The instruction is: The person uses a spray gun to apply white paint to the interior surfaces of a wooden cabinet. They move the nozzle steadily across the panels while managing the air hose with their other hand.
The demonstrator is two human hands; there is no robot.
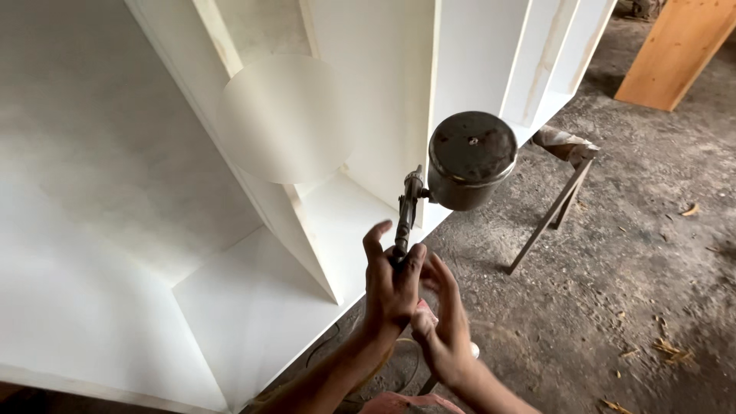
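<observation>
A metal spray gun [407,211] with a round dark paint cup [471,159] on its side points up and away from me. My left hand [389,287] is wrapped around its handle, one finger lifted off. My right hand [443,326] sits just beside and below the left, fingers bent and touching the grip area; what it holds is unclear. The gun hangs over the edge of a white painted cabinet [253,307] lying on its side, with a round white disc [285,119] on one divider.
The cabinet rests on a metal trestle [556,203] at the right. Bare dirt floor [629,284] with wood scraps spreads to the right. A plain wooden board [675,50] leans at the top right. A hose loops on the ground below my arms.
</observation>
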